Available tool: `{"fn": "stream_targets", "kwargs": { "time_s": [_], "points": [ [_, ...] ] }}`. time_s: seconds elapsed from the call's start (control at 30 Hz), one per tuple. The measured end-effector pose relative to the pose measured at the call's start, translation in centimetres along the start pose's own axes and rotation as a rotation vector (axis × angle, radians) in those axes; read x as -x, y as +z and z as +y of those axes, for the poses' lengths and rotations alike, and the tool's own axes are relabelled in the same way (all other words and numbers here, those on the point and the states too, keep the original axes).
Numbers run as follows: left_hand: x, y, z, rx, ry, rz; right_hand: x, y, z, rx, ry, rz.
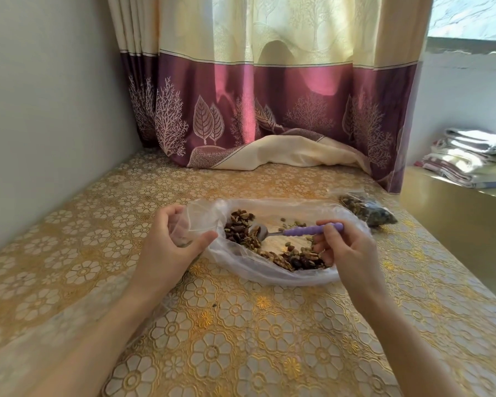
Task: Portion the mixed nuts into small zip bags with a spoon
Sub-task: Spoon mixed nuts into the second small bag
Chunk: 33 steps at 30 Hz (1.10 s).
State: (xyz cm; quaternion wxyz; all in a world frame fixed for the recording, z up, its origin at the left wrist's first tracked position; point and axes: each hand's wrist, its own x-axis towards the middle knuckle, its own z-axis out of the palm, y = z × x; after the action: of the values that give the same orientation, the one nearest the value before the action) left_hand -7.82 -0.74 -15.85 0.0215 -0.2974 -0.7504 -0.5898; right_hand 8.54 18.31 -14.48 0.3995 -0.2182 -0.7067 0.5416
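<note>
A large clear plastic bag (269, 277) lies open on the table with mixed nuts (239, 227) spread inside it. My right hand (345, 247) pinches the purple handle of a spoon (312, 230); its metal bowl rests among the nuts near the bag's middle. My left hand (169, 245) grips a small clear zip bag (181, 227) beside the big bag's left edge, fingers curled round it. A filled zip bag of nuts (367, 210) lies on the table at the back right.
The table carries a gold floral cloth (241, 339). A purple and cream curtain (269, 110) hangs at the back and pools on the tabletop. A wall stands close on the left. Folded towels (470, 156) lie on a ledge to the right.
</note>
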Motion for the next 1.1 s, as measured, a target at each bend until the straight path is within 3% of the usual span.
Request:
{"fn": "stream_targets", "kwargs": {
  "time_s": [0.3,0.53,0.9,1.1],
  "points": [
    [0.0,0.1,-0.2,-0.035,0.042,0.015,0.1,0.1,0.0,-0.137,0.110,-0.052],
    [-0.1,0.1,-0.3,-0.016,0.039,0.000,-0.1,-0.2,-0.1,-0.271,0.201,0.013],
    [0.0,0.3,-0.4,-0.116,0.071,-0.016,0.1,-0.3,-1.6,-0.373,0.092,0.089],
    [0.0,0.5,-0.1,-0.157,0.107,-0.010,1.0,0.2,-3.1,-0.407,0.004,0.034]
  ]
}}
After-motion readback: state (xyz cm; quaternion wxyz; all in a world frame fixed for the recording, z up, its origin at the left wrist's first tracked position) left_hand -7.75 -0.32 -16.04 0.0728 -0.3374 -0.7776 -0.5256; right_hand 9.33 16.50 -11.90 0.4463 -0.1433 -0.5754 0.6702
